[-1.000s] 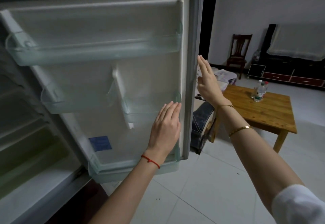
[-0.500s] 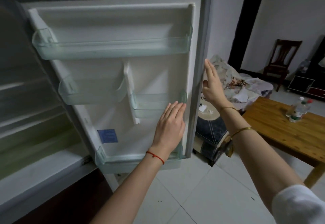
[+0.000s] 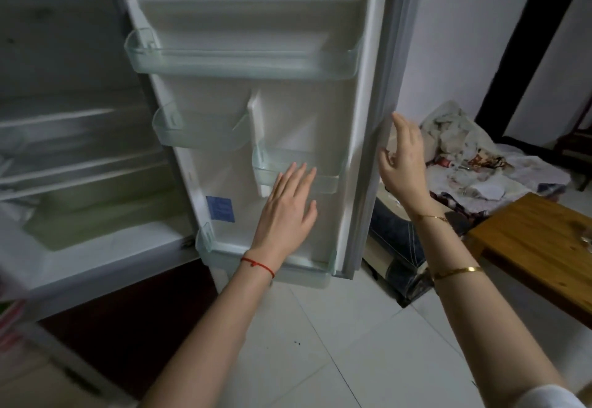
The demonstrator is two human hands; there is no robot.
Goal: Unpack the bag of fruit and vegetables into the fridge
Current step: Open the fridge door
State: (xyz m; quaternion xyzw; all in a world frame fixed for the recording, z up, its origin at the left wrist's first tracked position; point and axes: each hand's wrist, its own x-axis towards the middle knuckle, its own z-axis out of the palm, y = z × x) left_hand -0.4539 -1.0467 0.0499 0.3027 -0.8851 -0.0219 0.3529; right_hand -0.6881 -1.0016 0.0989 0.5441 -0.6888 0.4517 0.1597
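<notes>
The fridge door (image 3: 323, 112) stands wide open, its inner side facing me, with several clear door bins (image 3: 243, 61) that hold nothing. My left hand (image 3: 288, 212) lies flat with straight fingers against the lower inner door panel. My right hand (image 3: 402, 164) hovers just off the door's outer edge, fingers relaxed and holding nothing. The fridge interior (image 3: 80, 164) shows at the left, blurred, with shelves and a greenish drawer (image 3: 96, 215). No bag, fruit or vegetables can be seen.
A wooden table (image 3: 538, 241) stands at the right. Behind the door lies a heap of cloth and bedding (image 3: 474, 167) over dark bundles (image 3: 397, 247) on the floor. White floor tiles (image 3: 336, 337) spread below my arms.
The view has swung left, showing more of the fridge interior. My left hand slid a little left on the door panel. My right hand came slightly off the door's edge, its fingers relaxing.
</notes>
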